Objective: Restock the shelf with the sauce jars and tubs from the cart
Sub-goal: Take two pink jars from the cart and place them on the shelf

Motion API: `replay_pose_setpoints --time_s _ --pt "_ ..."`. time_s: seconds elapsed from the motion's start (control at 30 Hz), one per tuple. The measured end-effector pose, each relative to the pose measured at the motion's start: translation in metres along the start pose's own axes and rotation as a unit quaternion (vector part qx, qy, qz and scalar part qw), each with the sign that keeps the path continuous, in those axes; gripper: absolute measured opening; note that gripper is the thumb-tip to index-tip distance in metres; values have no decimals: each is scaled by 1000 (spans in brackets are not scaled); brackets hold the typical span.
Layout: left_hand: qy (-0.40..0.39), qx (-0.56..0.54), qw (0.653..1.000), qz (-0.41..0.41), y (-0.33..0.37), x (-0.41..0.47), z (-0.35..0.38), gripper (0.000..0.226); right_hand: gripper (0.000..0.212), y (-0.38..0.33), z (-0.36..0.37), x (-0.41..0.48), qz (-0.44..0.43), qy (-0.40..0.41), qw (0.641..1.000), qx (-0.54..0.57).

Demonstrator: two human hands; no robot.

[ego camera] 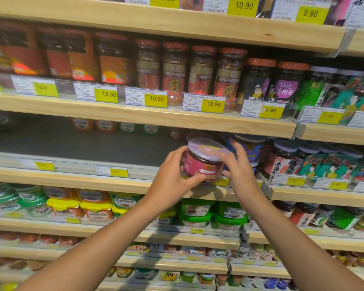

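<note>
Both hands, left hand [172,175] and right hand [241,171], gripping a pink-label sauce tub [204,162] mid-frame, at the half-empty shelf [72,175].

A single head-worn wide-angle view is aimed forward and slightly down, close to the wooden shelves [147,120], with both forearms seen reaching in from the near edge.

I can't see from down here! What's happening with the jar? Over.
Both hands, left and right, hold pink-label jar. At shelf edge, tilted. Blue jar close behind.
</note>
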State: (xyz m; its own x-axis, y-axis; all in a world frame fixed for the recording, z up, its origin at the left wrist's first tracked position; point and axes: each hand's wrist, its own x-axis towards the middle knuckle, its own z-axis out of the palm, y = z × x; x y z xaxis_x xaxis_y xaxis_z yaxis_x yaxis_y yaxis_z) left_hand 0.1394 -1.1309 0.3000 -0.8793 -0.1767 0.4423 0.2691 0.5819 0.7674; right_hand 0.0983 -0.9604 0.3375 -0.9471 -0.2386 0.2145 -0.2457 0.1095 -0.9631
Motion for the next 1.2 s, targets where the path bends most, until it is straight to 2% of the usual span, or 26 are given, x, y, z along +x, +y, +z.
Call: replay_pose_setpoints --time_s 0.07,0.17,0.23,0.3,0.37,0.43,0.5,0.57,0.6,0.67,0.7,0.73,0.8,0.93,1.0,1.1,1.2 --pt "9 -39 999 -14 -4 8 -6 72 61 1 6 3 5 -8 998 65" --pt "-3 -98 994 -48 -13 20 -11 64 64 1 12 7 15 -13 993 114" --pt "-18 -123 990 -64 -16 29 -14 63 47 2 14 9 4 -16 995 94" --pt "-27 -130 989 -68 -17 36 -17 65 45 4 14 11 -15 -5 1000 6" --pt "-26 -120 989 -79 -16 42 -18 64 50 4 16 14 -19 2 998 -68" --pt "-9 -76 993 -93 -19 50 -17 51 57 3 20 15 -5 0 996 -89" --pt "1 -23 994 -105 -22 61 -17 39 58 2 22 18 9 1 997 -78" --pt "8 0 991 -134 -24 70 -16 56 49 7 24 25 8 -1 999 -51" --pt "9 7 988 -152 -28 75 -14 57 47 9 25 30 8 -1 999 -34" --pt "-1 -17 985 -170 -31 86 -10 42 42 7 29 37 19 7 1000 -1" --pt "-3 -46 986 -157 -31 89 -8 39 27 4 30 39 25 14 1000 2" --pt "-3 -59 989 -137 -32 94 -6 50 14 4 30 43 32 23 999 0" --pt "-4 -50 995 -89 -31 104 -3 67 20 6 29 54 68 29 997 -24" --pt "-18 -7 998 -64 -43 125 4 40 8 7 31 76 127 41 987 -91" --pt "-18 2 998 -68 -43 130 5 30 9 11 32 88 136 19 982 -128" --pt "-57 27 997 -51 -41 135 7 35 10 22 32 98 141 -6 978 -150" --pt "-55 25 996 -59 -45 136 12 42 9 30 38 105 139 32 974 -178"
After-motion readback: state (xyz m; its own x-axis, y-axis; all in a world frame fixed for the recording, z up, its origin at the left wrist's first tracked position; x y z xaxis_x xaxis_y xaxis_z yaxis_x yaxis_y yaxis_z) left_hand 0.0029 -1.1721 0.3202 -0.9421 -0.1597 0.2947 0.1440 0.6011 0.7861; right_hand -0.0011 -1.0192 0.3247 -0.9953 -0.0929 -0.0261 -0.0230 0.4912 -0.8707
